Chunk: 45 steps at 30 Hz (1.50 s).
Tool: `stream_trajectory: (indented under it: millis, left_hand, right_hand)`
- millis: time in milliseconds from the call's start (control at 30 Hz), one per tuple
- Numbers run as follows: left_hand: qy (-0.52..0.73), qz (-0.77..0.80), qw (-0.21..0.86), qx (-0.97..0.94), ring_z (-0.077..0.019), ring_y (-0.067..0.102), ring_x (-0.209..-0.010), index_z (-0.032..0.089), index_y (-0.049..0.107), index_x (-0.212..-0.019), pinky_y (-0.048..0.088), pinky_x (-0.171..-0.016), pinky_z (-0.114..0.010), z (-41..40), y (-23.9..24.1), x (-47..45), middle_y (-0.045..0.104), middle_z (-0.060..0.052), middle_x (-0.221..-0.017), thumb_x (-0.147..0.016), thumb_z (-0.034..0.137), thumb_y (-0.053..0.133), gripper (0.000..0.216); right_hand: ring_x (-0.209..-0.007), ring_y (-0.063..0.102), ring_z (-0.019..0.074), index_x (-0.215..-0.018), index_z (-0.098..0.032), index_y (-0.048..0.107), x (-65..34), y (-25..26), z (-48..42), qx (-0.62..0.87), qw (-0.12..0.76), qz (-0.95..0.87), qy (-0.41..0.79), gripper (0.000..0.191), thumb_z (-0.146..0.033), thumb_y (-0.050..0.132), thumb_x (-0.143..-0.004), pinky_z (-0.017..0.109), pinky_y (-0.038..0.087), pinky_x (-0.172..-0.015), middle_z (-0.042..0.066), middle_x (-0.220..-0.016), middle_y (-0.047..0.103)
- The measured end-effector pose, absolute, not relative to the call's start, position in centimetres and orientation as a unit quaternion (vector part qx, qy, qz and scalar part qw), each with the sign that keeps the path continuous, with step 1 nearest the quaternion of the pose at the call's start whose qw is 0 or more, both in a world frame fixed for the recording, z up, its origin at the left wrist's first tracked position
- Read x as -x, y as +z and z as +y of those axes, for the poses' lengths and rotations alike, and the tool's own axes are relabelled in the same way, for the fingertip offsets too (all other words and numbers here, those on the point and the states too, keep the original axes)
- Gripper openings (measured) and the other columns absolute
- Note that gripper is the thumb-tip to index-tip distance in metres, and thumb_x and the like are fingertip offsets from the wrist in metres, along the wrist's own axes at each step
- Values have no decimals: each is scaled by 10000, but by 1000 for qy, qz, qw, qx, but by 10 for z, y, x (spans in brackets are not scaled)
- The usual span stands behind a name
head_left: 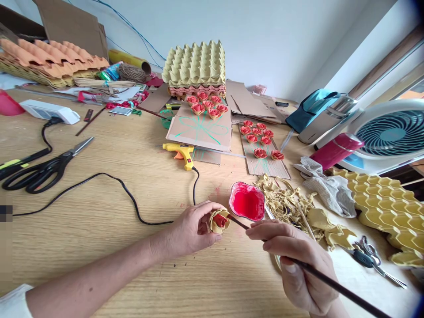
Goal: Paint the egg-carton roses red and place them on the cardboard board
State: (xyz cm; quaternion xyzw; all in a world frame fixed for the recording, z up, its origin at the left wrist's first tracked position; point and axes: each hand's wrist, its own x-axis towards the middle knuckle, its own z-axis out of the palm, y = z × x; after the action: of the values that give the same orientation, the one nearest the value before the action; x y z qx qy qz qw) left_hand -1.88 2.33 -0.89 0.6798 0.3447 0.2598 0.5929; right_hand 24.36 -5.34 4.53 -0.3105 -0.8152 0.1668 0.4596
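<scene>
Between the fingers of my left hand [195, 225] is a small egg-carton flower [219, 221], red at its centre and pale yellow on the outer petals. My right hand [294, 260] grips a thin dark paintbrush [334, 285]. The brush tip meets the flower's upper right petal. Just behind the two hands stands a scalloped bowl of red paint [247, 202]. Red-painted flowers [260, 153] sit on a cardboard piece to the right, and more red flowers [207, 105] rest on another cardboard with green drawn stems [198, 128].
A yellow glue gun [180, 152] lies mid-table, its black cord running left. Black scissors [49, 170] are at the left. Carton scraps [288, 198], small scissors [377, 263] and yellow egg trays [384, 207] lie right. A pink bottle [338, 150] stands near a fan [391, 132].
</scene>
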Motion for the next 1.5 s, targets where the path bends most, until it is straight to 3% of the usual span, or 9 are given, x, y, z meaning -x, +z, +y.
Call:
stream_trajectory:
  millis: [167,400,700,967,1067,1167,1267,1500]
  left_hand:
    - [291,327,607,-663,-181,659,-870,222,644,-1293,538,-753,-271,23,-16,18,717,-25,-1046,-844,262,803,478]
    - [300,352,561,-686,-158,593,-784,237,616,-1201,463,-683,-264,21,-19,15,696,-11,-1032,-805,231,753,419]
    - [305,365,518,-712,-190,649,-870,226,629,-1177,534,-746,-278,16,-6,17,734,-41,-1086,-834,204,734,359]
    - [309,370,509,-713,-178,658,-858,238,641,-1202,533,-744,-265,17,-12,16,738,-24,-1080,-843,176,737,376]
    - [301,363,501,-726,-172,652,-833,241,656,-1235,518,-721,-269,18,-13,17,746,-28,-1116,-855,175,740,395]
    - [306,350,479,-745,-204,695,-933,242,671,-1263,549,-812,-304,19,-12,17,754,-39,-1142,-858,160,736,418]
    - [304,340,465,-759,-225,716,-1002,238,677,-1279,561,-893,-336,20,-9,17,749,-43,-1139,-865,135,709,428]
    - [296,317,455,-778,-224,714,-1010,222,690,-1289,565,-896,-334,21,-6,17,727,-57,-1154,-923,150,682,372]
  right_hand:
    - [-976,841,206,-1214,-183,689,-247,39,-46,354,509,-776,118,217,-200,476,-1180,321,684,-836,109,-1089,835]
    - [-879,827,174,-1163,-226,700,-244,37,-35,426,467,-772,70,209,-122,521,-1131,262,651,-805,48,-1001,818]
    - [-755,818,161,-1125,-246,703,-240,40,-32,454,433,-778,27,213,-138,520,-1138,248,628,-707,18,-935,824]
    - [-751,838,177,-1120,-231,723,-243,38,-35,443,475,-759,46,194,-151,548,-1141,256,667,-681,38,-916,831]
    - [-777,843,194,-1133,-210,735,-240,37,-40,417,550,-718,86,197,-152,547,-1146,290,699,-674,70,-974,840]
    - [-833,858,227,-1191,-188,729,-234,36,-46,368,604,-693,139,198,-171,534,-1160,346,733,-686,101,-1027,850]
    - [-858,865,226,-1203,-182,717,-227,35,-52,331,591,-714,176,196,-217,526,-1178,360,743,-727,115,-1053,860]
    - [-1014,880,263,-1270,-195,672,-226,30,-54,318,507,-775,203,187,-274,528,-1179,392,753,-854,157,-1156,851]
